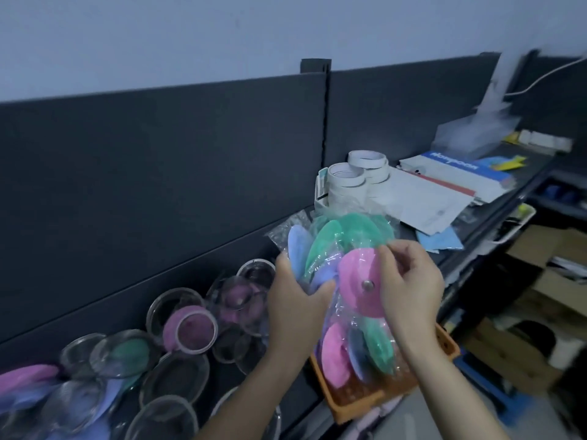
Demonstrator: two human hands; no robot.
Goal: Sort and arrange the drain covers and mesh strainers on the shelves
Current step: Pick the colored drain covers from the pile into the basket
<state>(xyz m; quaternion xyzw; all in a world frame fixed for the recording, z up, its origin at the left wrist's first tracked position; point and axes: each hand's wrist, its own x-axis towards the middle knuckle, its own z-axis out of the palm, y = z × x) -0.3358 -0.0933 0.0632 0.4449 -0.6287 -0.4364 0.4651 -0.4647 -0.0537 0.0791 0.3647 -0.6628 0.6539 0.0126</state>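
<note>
Left hand: your left hand (295, 300) curls fingers and thumb round the left side of the clear plastic bag (279, 231), held up above the shelf (505, 201).
Right hand: your right hand (409, 287) pinches the upper right rim of one pink cover (359, 281) - the one with a metal stud at its centre.
Drain covers in the bag: two pink, about three green and three lavender-blue. They overlap, so take that count loosely.
Orange basket: one orange basket (359, 404), directly under the bag's lower end.
Clear round tubs: ten or so clear round tubs (197, 331) crowd the shelf left of your hands - too blurred for a firm number. Several have a pink, green or blue cover inside.
Tape rolls: two stacks of white tape rolls (346, 179), just behind the bag.
</note>
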